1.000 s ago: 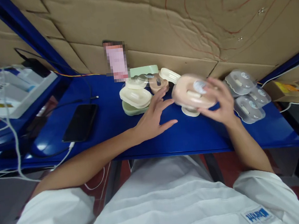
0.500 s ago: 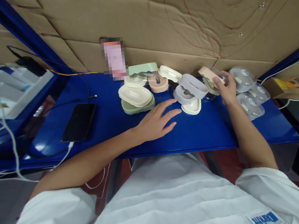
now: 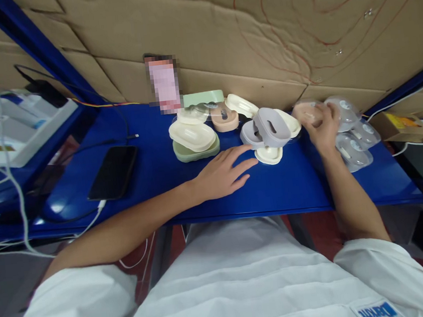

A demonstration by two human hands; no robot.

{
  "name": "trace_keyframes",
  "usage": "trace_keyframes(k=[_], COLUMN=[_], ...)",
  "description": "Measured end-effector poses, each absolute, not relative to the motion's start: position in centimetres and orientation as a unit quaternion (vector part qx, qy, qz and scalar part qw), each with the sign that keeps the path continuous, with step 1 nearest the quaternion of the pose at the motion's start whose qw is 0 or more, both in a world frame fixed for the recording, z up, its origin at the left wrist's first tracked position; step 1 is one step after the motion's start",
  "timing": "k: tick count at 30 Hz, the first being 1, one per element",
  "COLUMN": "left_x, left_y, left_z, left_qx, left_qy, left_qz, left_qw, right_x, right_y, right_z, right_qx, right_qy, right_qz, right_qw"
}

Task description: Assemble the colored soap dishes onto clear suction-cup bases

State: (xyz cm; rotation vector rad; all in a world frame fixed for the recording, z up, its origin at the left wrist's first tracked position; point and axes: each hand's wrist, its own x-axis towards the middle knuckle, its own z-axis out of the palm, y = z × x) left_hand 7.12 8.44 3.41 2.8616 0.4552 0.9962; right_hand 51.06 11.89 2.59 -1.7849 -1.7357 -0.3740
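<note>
My left hand (image 3: 219, 175) rests on the blue table with its fingers spread and holds nothing. Its fingertips lie just beside a stack of lavender-grey soap dish parts (image 3: 274, 126) and a small cream dish (image 3: 269, 155). At the right, my right hand (image 3: 323, 125) is closed around a peach soap dish (image 3: 308, 111), partly hidden by the fingers and slightly blurred. Clear plastic packs (image 3: 352, 151) sit right beside that hand. Left of the lavender stack are a peach dish (image 3: 225, 120), a cream dish (image 3: 193, 135) and a green dish (image 3: 197, 150).
A black phone (image 3: 113, 173) with a white cable lies on the table's left. Another phone (image 3: 165, 82), its screen blurred out, leans on the cardboard wall (image 3: 202, 33). A white tray (image 3: 38, 131) stands far left, a cardboard box (image 3: 397, 126) far right.
My right hand has carried the peach dish a little to the right, toward the clear packs. A cream dish behind the lavender stack has come into view. My left hand has stayed put.
</note>
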Motion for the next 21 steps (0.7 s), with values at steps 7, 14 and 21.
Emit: trace_keyframes(k=[7, 14, 21], left_x=[7.1, 7.2, 7.2], left_y=[8.4, 8.7, 9.0], left_z=[3.4, 2.9, 2.9], left_qx=[0.947, 0.962, 0.963], left_qy=[0.152, 0.156, 0.157], left_qz=[0.282, 0.225, 0.221], left_qw=[-0.007, -0.023, -0.002], right_x=[49.8, 49.1, 48.0], right_y=[12.1, 11.4, 10.4], right_z=[1.4, 2.4, 3.5], right_qx=[-0.745, -0.739, -0.785], right_qy=[-0.590, -0.619, -0.592], right_qz=[-0.129, -0.162, -0.127], right_qw=[0.284, 0.211, 0.133])
